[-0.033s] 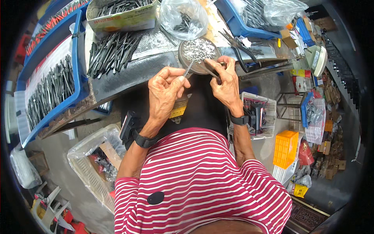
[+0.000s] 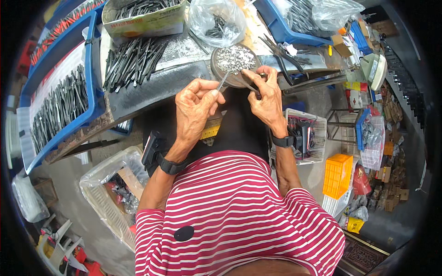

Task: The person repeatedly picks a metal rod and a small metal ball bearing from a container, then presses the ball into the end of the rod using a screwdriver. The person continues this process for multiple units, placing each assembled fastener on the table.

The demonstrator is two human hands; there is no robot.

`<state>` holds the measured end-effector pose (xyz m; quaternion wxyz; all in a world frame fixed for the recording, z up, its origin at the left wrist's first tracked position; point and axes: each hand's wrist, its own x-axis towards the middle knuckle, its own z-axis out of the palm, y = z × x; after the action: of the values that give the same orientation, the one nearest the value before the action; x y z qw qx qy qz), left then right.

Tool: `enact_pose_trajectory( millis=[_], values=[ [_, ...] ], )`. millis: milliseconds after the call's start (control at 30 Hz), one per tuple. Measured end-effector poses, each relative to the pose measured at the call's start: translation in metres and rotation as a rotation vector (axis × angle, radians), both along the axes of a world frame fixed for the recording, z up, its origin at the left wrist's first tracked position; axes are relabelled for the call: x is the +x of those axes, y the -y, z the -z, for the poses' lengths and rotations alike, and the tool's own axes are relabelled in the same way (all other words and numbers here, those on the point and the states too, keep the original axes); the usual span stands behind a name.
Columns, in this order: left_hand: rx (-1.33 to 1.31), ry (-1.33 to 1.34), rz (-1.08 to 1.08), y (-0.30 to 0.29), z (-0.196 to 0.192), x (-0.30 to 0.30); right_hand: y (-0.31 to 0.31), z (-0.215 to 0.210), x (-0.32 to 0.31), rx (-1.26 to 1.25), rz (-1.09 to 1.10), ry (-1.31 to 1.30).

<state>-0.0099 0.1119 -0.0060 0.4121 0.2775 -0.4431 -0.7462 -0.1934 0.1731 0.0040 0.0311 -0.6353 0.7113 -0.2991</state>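
My left hand (image 2: 192,106) pinches a thin, flat grey metal strip (image 2: 223,81) between thumb and fingers, its tip up against the near rim of a round brown dish (image 2: 214,68). Many small silvery metal bits (image 2: 235,59) lie in that dish. At the dish's right side, my right hand (image 2: 268,102) is closed round a dark, slim metal tool (image 2: 251,87); the fingers cover much of it, so its kind is unclear. The index finger reaches over the dish's near right edge. Both wrists wear black bands.
Left of the dish lies a pile of black metal strips (image 2: 133,64), below a carton (image 2: 142,28). A blue tray (image 2: 95,87) holds more strips. Behind the dish sits a clear plastic bag (image 2: 216,18). Black-handled pliers (image 2: 284,69) lie at right. Crates (image 2: 110,193) stand below the bench.
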Motion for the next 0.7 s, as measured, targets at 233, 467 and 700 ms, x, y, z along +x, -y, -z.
enact_pose_trajectory(
  millis=[233,467,700],
  values=[
    [0.027,-0.003,-0.003,-0.002,0.0053,-0.0036,-0.0001,0.0059,-0.0028,-0.064,-0.032,-0.044],
    [0.034,-0.015,0.012,-0.0031,0.0064,-0.0045,0.0,0.0005,-0.0016,-0.044,-0.049,0.051],
    [0.055,-0.023,0.005,-0.002,0.0079,-0.0033,0.0046,0.0005,0.0013,-0.036,-0.067,-0.08]
  ],
)
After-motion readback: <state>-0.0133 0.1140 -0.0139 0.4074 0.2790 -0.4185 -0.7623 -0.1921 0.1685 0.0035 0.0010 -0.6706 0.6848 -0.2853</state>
